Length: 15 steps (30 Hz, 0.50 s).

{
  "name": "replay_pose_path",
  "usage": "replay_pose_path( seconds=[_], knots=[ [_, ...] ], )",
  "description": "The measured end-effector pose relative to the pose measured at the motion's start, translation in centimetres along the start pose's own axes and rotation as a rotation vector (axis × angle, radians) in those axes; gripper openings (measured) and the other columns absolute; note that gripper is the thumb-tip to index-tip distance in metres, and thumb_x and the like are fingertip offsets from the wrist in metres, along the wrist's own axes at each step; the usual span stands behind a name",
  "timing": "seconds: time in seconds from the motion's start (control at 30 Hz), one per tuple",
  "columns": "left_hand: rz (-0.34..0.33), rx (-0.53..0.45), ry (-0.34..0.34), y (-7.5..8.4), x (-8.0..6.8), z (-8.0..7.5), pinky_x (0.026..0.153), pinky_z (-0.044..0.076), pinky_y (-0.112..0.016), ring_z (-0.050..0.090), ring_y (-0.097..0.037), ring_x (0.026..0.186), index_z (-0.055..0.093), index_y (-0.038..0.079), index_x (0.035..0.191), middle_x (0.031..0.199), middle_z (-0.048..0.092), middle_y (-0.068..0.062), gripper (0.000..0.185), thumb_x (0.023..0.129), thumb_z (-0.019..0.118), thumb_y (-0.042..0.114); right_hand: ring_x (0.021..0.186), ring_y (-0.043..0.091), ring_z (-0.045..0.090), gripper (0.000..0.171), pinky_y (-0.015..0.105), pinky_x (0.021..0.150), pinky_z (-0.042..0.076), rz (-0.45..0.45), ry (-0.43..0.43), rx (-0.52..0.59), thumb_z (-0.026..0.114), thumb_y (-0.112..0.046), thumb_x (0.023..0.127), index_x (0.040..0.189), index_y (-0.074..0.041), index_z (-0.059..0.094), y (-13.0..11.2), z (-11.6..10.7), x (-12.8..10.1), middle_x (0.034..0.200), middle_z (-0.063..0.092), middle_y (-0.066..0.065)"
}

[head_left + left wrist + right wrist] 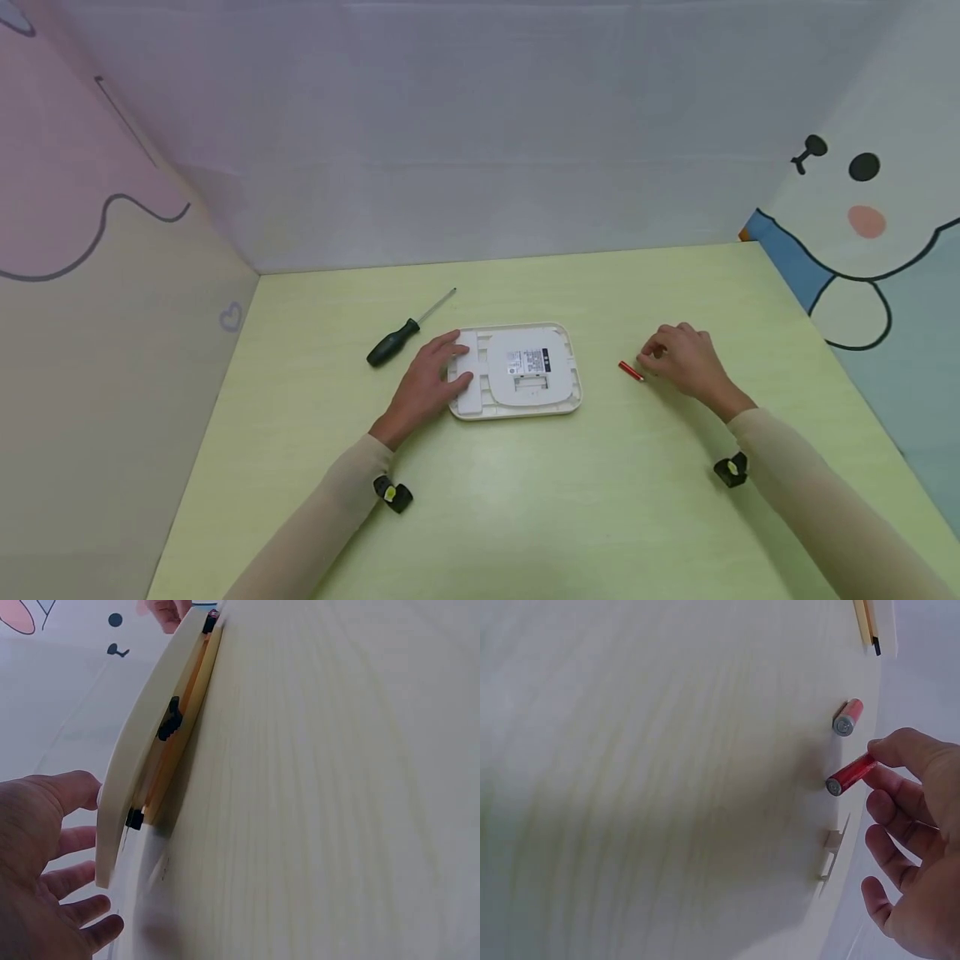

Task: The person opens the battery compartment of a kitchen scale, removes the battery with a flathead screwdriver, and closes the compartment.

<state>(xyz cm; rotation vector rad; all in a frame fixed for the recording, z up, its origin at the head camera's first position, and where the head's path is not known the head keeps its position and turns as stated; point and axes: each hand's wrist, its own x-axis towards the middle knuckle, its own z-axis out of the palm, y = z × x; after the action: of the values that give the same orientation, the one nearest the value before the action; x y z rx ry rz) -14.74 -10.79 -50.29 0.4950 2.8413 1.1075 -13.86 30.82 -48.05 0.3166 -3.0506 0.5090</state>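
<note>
- My right hand (684, 360) pinches one slim red cylindrical battery with a silver end (851, 774) between thumb and forefinger, the other fingers loosely bent away from it; too light a hold on something so smooth could let it twist or drop.
- Just beside my fingertips, a second red battery, also silver-ended (631, 371), lies on the pale yellow-green table (525, 500); a brushing knuckle could set it rolling.
- My left hand (429, 379) is spread over the left end of the flat white plastic device with rounded corners (501, 385), which lies ribbed side up between my hands; pressing harder there could tip or slide it.
- Near that hand lies a dark-handled screwdriver with a thin metal shaft (393, 342); a careless sideways sweep could knock it.
- The table has faint wood-grain streaks and would probably do little to stop anything round.
- Beyond it hangs a plain pale lilac sheet (495, 125), with a pink-and-cream panel (90, 350) to my left and a cartoon-animal panel (911, 167) to my right.
</note>
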Motion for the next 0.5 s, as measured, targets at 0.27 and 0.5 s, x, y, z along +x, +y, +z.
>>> replay_pose_path(
  seconds=[0.27, 0.5],
  knots=[
    [-0.002, -0.002, 0.000, -0.1, 0.1, 0.1, 0.113, 0.035, -0.046, 0.036, -0.024, 0.143, 0.064, 0.013, 0.126, 0.153, 0.041, 0.002, 0.040, 0.090, 0.069, 0.030, 0.082, 0.028, 0.053, 0.013, 0.047, 0.071, 0.038, -0.007, 0.023, 0.017, 0.070, -0.022, 0.086, 0.084, -0.011, 0.076, 0.8, 1.0, 0.0, 0.078, 0.063, 0.001],
    [0.000, 0.008, -0.001, -0.1, 0.1, 0.1, 0.113, 0.035, -0.046, 0.035, -0.023, 0.143, 0.063, 0.014, 0.126, 0.153, 0.041, 0.002, 0.040, 0.090, 0.069, 0.030, 0.082, 0.029, 0.054, 0.012, 0.048, 0.071, 0.039, -0.010, 0.033, 0.021, 0.073, -0.021, 0.086, 0.085, -0.010, 0.076, 1.0, 1.4, 0.0, 0.078, 0.065, 0.002]
  ],
)
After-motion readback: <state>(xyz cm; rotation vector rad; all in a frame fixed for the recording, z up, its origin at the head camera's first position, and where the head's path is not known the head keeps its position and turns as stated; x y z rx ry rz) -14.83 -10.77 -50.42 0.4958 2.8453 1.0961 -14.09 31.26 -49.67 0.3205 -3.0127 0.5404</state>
